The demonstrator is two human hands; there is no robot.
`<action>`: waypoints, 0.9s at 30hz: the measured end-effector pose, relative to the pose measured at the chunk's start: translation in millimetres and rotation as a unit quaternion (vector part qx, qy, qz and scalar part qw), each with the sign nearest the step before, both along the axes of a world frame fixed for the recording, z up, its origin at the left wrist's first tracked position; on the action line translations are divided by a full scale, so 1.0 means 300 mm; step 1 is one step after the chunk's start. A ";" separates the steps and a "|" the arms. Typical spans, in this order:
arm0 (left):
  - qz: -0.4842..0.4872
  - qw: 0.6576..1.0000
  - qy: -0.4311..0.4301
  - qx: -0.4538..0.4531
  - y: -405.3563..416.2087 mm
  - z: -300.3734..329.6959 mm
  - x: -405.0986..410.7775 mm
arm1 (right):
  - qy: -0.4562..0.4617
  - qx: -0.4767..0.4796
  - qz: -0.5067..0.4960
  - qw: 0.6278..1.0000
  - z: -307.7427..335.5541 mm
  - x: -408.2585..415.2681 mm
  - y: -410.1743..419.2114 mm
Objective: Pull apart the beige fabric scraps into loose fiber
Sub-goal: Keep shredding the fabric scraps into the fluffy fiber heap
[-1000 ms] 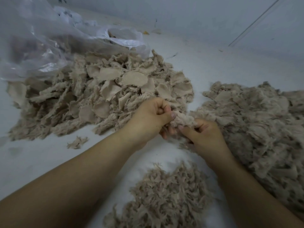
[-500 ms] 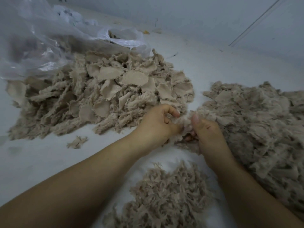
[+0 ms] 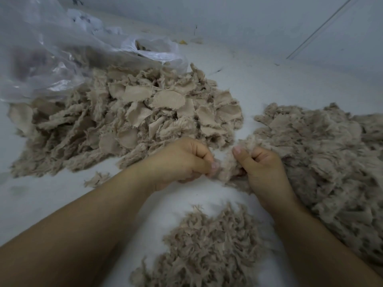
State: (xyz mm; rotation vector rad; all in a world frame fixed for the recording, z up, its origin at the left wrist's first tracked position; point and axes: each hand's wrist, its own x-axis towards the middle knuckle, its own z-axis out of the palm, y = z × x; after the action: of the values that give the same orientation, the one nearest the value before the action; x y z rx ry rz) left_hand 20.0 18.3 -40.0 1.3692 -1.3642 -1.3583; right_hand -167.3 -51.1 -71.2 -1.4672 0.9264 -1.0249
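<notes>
I had my left hand [image 3: 186,162] and right hand [image 3: 262,170] each pinching one beige scrap [image 3: 224,162] stretched between them, over the white floor [image 3: 51,193], between the scrap pile [image 3: 128,121] and the fiber heap [image 3: 323,158].

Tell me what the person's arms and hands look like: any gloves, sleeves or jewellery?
Both arms are bare as far as the picture shows, with no sleeves in view. The left hand and the right hand wear no gloves, and no rings, watch or bracelets show on the fingers or wrists. The thumbnails look short and plain, without visible polish.
</notes>
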 end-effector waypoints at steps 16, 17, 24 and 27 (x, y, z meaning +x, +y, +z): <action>0.262 0.937 -0.174 -0.152 -0.101 -0.015 -0.087 | 0.054 -0.063 0.098 0.992 -0.001 -0.002 0.005; 0.292 0.930 -0.170 -0.143 -0.095 -0.021 -0.080 | 0.048 -0.060 0.097 0.992 -0.001 -0.002 0.007; -0.113 0.973 -0.188 0.068 0.030 0.064 0.032 | -0.026 0.026 0.041 0.998 -0.010 -0.008 -0.005; -0.031 0.979 -0.195 0.041 0.023 0.071 -0.005 | -0.020 0.021 0.049 0.998 -0.003 -0.004 0.001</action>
State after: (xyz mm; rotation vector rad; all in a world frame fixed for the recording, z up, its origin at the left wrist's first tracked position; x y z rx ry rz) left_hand 18.5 25.1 -18.6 1.7288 -1.6291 -1.2374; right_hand -168.6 -50.7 -72.2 -1.4383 0.8358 -0.9545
